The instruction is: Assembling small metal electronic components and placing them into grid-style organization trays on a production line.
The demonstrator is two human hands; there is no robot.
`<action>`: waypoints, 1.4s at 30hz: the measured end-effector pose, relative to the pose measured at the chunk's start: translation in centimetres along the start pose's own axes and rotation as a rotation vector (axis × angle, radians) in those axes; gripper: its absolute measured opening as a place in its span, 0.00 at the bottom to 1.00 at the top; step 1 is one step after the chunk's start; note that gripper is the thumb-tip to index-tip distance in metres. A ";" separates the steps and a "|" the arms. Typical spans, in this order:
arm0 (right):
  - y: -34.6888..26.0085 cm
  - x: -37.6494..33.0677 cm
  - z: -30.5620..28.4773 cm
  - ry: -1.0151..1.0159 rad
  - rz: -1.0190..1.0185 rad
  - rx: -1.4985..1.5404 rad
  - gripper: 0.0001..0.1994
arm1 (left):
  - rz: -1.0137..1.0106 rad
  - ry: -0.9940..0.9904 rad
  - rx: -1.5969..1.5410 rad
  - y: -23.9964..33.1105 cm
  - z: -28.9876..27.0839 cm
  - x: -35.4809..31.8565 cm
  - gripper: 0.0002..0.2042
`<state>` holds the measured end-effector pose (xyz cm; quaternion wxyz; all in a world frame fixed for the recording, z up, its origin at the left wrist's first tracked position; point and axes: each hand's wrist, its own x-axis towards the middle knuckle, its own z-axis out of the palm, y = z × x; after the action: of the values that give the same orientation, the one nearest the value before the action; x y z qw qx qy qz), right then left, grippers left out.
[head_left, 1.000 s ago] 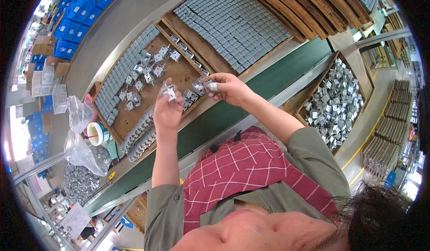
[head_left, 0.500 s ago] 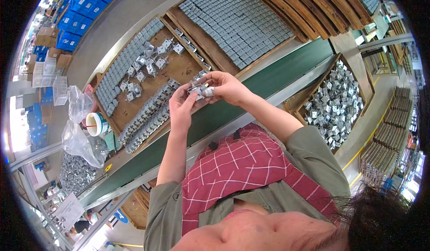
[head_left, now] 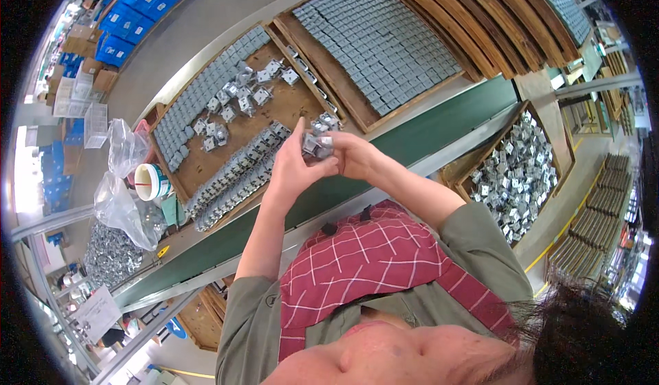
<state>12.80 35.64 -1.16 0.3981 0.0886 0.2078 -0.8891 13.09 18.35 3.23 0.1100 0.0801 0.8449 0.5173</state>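
Observation:
My left hand (head_left: 288, 171) is closed round a small silvery metal part (head_left: 316, 145), its index finger pointing up along one side and its thumb reaching across below. From the other side my right hand (head_left: 357, 157) grips the same part with curled fingers, which hide some of it. Both hands are over the near edge of a shallow wooden tray (head_left: 278, 103). Inside the tray, two rows of upright metal parts (head_left: 237, 169) run beside my left hand. Loose parts (head_left: 240, 97) lie in its middle, and flat grey pieces line its far side.
A green conveyor belt (head_left: 432, 121) runs between me and the trays. Farther back is a tray packed with grey pieces (head_left: 377, 42), next to stacked wooden boards (head_left: 480, 21). At right stands a crate heaped with metal parts (head_left: 515, 172). A white bucket (head_left: 147, 181) and plastic bags (head_left: 120, 206) are at left.
My left index finger has straightened upward, and my left thumb now lies lower across the part. My right hand has shifted slightly down. The whole view has shifted a little.

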 end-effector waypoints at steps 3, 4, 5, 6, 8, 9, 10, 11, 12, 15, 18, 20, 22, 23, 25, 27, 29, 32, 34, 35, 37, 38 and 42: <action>1.0 0.7 0.5 -0.026 -0.041 -0.182 0.12 | 0.069 0.036 0.355 -0.1 -1.3 0.0 0.43; 1.3 1.1 0.5 -0.031 -0.035 -0.188 0.12 | 0.067 0.045 0.354 0.0 -1.6 -0.3 0.43; 1.6 1.8 0.3 -0.025 -0.055 -0.304 0.14 | 0.115 0.043 0.394 0.0 -1.8 -0.5 0.41; 1.9 2.3 0.3 -0.020 -0.073 -0.419 0.15 | 0.159 0.042 0.435 0.0 -2.1 -0.9 0.39; 2.0 3.4 0.6 -0.037 -0.013 -0.474 0.15 | 0.171 0.087 0.455 -1.2 -2.7 -1.4 0.35; 2.1 4.0 1.1 -0.002 0.049 -0.493 0.14 | 0.109 0.092 0.397 -1.8 -3.0 -1.4 0.34; 2.0 4.5 1.6 0.032 0.110 -0.511 0.14 | 0.047 0.097 0.339 -2.3 -3.4 -1.5 0.32; 1.6 5.0 2.2 0.011 0.138 -0.640 0.15 | 0.044 0.102 0.338 -2.7 -3.9 -1.5 0.32; 0.3 5.7 3.9 0.003 0.145 -0.643 0.15 | 0.035 0.158 0.313 -3.1 -4.6 -1.6 0.30; -4.6 12.1 5.0 -0.273 -0.162 -1.721 0.23 | 0.088 0.315 0.345 -3.0 -6.8 -0.7 0.27; -9.4 20.3 5.0 0.255 -0.536 -1.662 0.29 | 0.116 0.415 0.323 -5.0 -8.7 1.1 0.23; -11.6 24.8 4.3 0.388 -0.506 -1.665 0.29 | -0.193 0.379 -0.051 -3.7 -9.2 2.0 0.21; -11.1 28.3 3.6 0.466 -0.519 -1.833 0.26 | -0.153 0.375 0.009 -5.6 -9.1 3.5 0.21; -10.8 29.2 3.1 0.471 -0.522 -1.831 0.26 | -0.101 0.341 -0.089 -6.2 -8.7 4.4 0.22; -10.1 30.1 2.8 0.533 -0.517 -1.784 0.25 | -0.019 0.240 -0.262 -7.2 -7.7 6.0 0.22; -10.4 29.5 2.9 0.533 -0.574 -1.733 0.26 | -0.048 0.170 -0.288 -6.7 -6.7 7.0 0.22; -11.0 27.8 3.2 0.483 -0.799 -1.618 0.25 | -0.117 0.060 -0.218 -8.1 -6.0 8.0 0.23; -12.5 22.7 3.8 0.305 -0.355 -0.882 0.14 | -0.077 -0.105 0.240 -6.3 -5.9 8.7 0.26; -12.7 19.0 2.8 0.221 -0.390 -0.682 0.12 | -0.061 -0.148 0.306 -6.8 -5.5 8.8 0.27; -12.7 17.1 2.2 0.259 -0.396 -0.626 0.11 | -0.089 -0.218 0.369 -6.4 -5.4 9.1 0.27; -12.6 13.4 0.4 0.272 -0.454 -0.588 0.11 | -0.034 -0.285 0.416 -6.1 -5.5 9.3 0.26; -12.4 11.9 -0.3 0.270 -0.494 -0.555 0.11 | -0.028 -0.297 0.419 -6.1 -5.7 9.7 0.26; -11.7 6.9 -1.5 0.288 -0.439 -0.487 0.11 | -0.083 -0.053 0.350 -3.7 -5.3 13.6 0.25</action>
<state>-0.48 38.62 -1.20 0.1734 0.0688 0.4819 -0.8562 -1.46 15.52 0.89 0.1380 0.0765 0.9214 0.3550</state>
